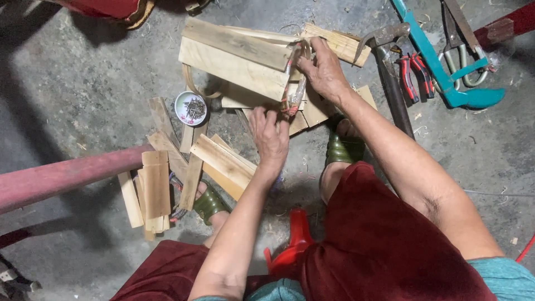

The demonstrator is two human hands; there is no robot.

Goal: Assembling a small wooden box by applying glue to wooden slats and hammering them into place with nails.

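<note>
Sorting through pale rough-sawn wooden slats point(234, 61) on the concrete floor point(72, 83). Right hand point(323, 69) pinching a thin curved strip point(295, 83) above the pile; left hand point(270, 136) flat, fingers loose, holding nothing. Likely needing a firmer pinch. Hammer point(390, 72), small white bowl of nails point(190, 108) close; little free floor.

A rough workshop floor is showing here. Wood offcuts point(234, 53), a hammer point(390, 72), pliers point(411, 75) and a nail dish point(190, 108) are lying on bare concrete point(83, 83).
</note>
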